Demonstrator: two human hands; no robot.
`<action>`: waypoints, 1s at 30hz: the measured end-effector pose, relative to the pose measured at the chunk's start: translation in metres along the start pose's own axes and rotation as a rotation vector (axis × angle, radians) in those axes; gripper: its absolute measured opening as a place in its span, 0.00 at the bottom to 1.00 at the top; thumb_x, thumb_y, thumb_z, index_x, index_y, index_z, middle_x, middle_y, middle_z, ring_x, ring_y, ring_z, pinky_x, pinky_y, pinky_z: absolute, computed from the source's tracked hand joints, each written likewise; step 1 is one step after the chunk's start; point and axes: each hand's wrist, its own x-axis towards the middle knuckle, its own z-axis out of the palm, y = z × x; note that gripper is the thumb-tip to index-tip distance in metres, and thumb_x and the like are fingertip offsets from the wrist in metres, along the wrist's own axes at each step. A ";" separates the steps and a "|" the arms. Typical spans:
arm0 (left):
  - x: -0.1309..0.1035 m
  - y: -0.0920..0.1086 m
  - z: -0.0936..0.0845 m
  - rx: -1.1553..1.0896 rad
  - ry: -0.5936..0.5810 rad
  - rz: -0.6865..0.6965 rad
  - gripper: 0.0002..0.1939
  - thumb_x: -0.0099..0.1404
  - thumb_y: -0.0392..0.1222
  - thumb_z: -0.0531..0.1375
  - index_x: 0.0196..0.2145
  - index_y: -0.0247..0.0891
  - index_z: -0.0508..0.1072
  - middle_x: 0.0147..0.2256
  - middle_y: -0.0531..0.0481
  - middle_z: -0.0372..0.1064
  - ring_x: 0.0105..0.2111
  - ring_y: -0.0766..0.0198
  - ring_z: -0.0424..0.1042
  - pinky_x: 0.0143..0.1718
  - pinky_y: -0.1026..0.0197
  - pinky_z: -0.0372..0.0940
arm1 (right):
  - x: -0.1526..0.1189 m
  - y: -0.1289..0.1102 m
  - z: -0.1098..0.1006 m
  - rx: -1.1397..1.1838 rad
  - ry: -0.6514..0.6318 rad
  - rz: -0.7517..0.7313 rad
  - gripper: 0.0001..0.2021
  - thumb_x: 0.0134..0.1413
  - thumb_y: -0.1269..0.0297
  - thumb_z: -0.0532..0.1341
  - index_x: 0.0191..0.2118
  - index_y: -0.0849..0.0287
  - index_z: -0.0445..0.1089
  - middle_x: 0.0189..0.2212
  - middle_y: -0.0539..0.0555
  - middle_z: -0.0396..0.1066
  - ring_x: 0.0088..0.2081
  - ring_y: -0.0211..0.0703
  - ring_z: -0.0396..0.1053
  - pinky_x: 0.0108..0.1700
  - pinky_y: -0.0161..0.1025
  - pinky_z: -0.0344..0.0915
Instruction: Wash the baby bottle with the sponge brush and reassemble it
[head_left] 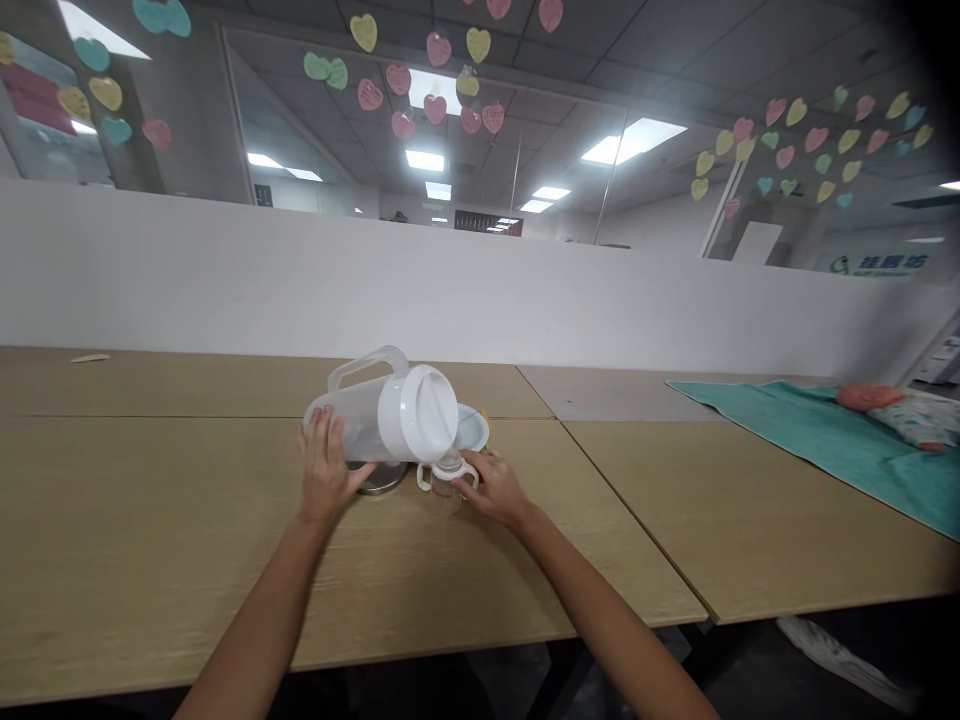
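Observation:
A translucent white pitcher (360,415) with a white lid is tilted almost onto its side, its lid end pointing right and its handle up. My left hand (326,465) grips the pitcher's lower body from the left. Just under the lid stands a small clear baby bottle (445,490) with a white collar and two side handles. My right hand (491,485) has its fingers closed on the bottle's right handle. Whether liquid is flowing between the two cannot be made out. Behind the bottle is a pale blue bowl (472,428), partly hidden by the pitcher.
A round metal plate or lid (384,480) lies beneath the pitcher. On the right, a teal cloth (795,430) carries a doll-like figure (911,412) in patterned clothing. A white partition (480,300) closes off the table's (187,520) far side. Seams run between the tabletops.

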 end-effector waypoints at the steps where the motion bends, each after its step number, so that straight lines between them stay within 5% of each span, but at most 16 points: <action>1: 0.000 0.000 0.000 -0.003 -0.004 -0.003 0.47 0.51 0.54 0.63 0.61 0.33 0.45 0.60 0.28 0.47 0.61 0.41 0.45 0.59 0.37 0.41 | 0.000 0.000 0.000 0.000 -0.003 0.000 0.19 0.56 0.53 0.54 0.46 0.62 0.65 0.34 0.58 0.74 0.36 0.47 0.70 0.41 0.43 0.62; 30: 0.002 0.001 -0.001 0.016 0.054 0.058 0.45 0.53 0.51 0.62 0.61 0.34 0.45 0.60 0.28 0.47 0.61 0.42 0.45 0.58 0.36 0.41 | 0.000 -0.001 -0.002 -0.042 -0.016 0.017 0.19 0.56 0.52 0.53 0.46 0.60 0.66 0.34 0.58 0.74 0.36 0.46 0.70 0.41 0.42 0.62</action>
